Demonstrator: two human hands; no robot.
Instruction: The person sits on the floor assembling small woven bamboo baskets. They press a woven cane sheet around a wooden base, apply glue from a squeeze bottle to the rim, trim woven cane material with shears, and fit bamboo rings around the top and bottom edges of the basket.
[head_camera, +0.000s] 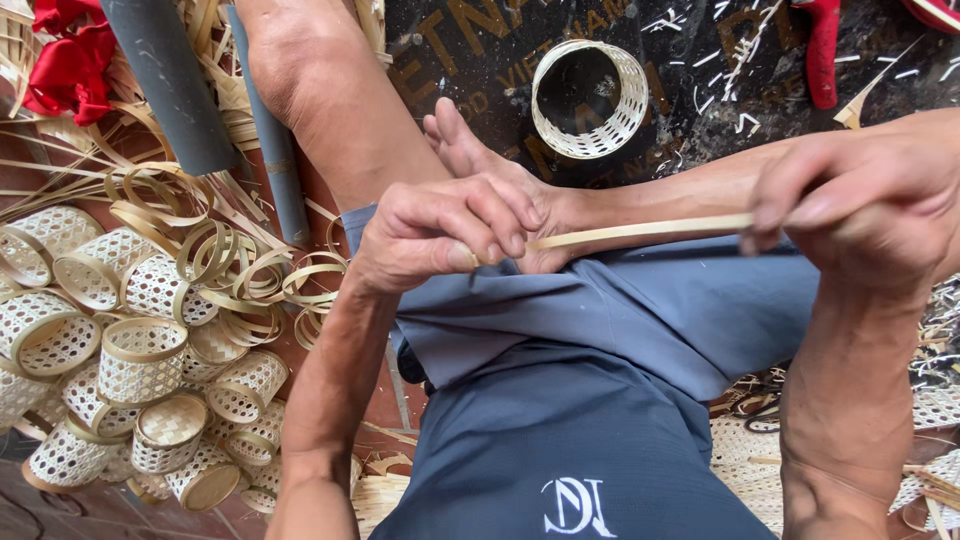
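A thin bamboo strip (640, 232) stretches straight and unbent between the left hand (435, 235), fingers pinched shut on one end, and the right hand (870, 205), fingers curled round the other, while finished small woven baskets (140, 370) and coiled bamboo rings (250, 270) lie heaped beyond the left fingers.

Bare arms, bare feet; grey-blue shorts (600, 400), white emblem.

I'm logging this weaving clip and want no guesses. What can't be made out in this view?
- Bamboo strip: both ends hidden, inside the left hand and right hand.
- Red tool: cut off by the top edge.
- Woven basket pile: lower baskets covered by upper ones.
- Scissors-like thing: mostly behind the right forearm.
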